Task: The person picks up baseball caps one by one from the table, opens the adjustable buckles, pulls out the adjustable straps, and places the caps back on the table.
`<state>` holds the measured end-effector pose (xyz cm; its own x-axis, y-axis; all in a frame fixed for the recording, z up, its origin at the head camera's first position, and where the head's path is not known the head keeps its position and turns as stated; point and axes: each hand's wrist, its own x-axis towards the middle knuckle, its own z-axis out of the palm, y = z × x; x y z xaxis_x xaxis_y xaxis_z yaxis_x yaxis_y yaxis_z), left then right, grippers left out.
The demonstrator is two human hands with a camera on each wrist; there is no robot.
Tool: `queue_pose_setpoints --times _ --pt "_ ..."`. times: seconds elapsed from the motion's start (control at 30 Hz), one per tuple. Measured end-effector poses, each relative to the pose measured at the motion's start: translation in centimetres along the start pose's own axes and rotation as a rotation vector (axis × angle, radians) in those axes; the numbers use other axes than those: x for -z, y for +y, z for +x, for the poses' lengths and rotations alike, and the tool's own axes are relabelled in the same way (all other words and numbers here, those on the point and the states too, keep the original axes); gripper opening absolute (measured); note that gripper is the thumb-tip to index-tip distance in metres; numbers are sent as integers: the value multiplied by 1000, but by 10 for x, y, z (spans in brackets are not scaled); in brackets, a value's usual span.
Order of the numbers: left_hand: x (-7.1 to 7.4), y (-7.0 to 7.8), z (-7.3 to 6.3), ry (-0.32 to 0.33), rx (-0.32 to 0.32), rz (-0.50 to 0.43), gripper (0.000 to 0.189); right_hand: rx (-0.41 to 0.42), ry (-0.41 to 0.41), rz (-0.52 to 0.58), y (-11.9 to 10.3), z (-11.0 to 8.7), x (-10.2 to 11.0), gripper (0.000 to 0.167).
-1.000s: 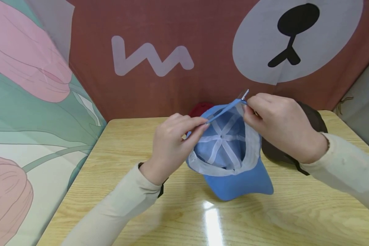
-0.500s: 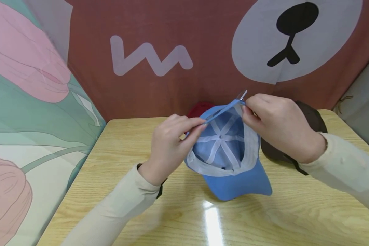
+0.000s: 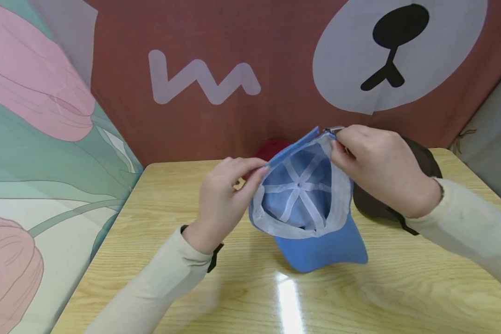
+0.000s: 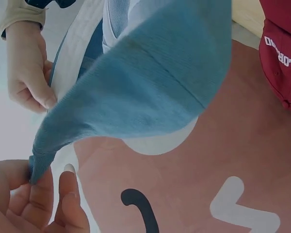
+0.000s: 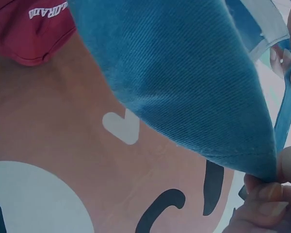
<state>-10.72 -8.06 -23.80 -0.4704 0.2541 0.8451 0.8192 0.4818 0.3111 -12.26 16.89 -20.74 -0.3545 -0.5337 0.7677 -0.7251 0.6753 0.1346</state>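
Observation:
A blue baseball cap (image 3: 321,253) is held up over the table in the head view, its inside facing me and its brim pointing down. My left hand (image 3: 225,199) pinches the back strap (image 3: 292,148) between thumb and forefinger at the cap's left rim. The strap's free end points up to the right, apart from a small metal buckle (image 3: 334,129). Beside that buckle, my right hand (image 3: 384,169) pinches the cap's right rear edge. The right wrist view shows the narrow strap (image 5: 286,109) hanging between both hands; the cap's outer cloth (image 5: 179,92) fills much of that view.
Behind the blue cap, a red cap (image 3: 272,148) shows only in part; white lettering is on it in the wrist views. A dark brown cap (image 3: 371,204) lies behind my right hand. The wooden table (image 3: 167,208) meets a printed brown backdrop (image 3: 200,130).
My left hand has moved slightly left and down. The strap's end has come away from the buckle, and the buckle has tipped over to the right. My right hand stays almost still.

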Motion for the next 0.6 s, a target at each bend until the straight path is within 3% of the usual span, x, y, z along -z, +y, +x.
queue_pose_setpoints --times 0.3,0.43,0.6 --pt "-2 -4 -3 22 239 -99 10 -19 36 36 -5 0 -2 28" --pt "-6 -5 -7 -2 273 -98 17 -29 32 57 -7 4 -1 32" --pt "-15 -6 -13 -85 271 -40 31 -43 12 73 -9 11 1 33"
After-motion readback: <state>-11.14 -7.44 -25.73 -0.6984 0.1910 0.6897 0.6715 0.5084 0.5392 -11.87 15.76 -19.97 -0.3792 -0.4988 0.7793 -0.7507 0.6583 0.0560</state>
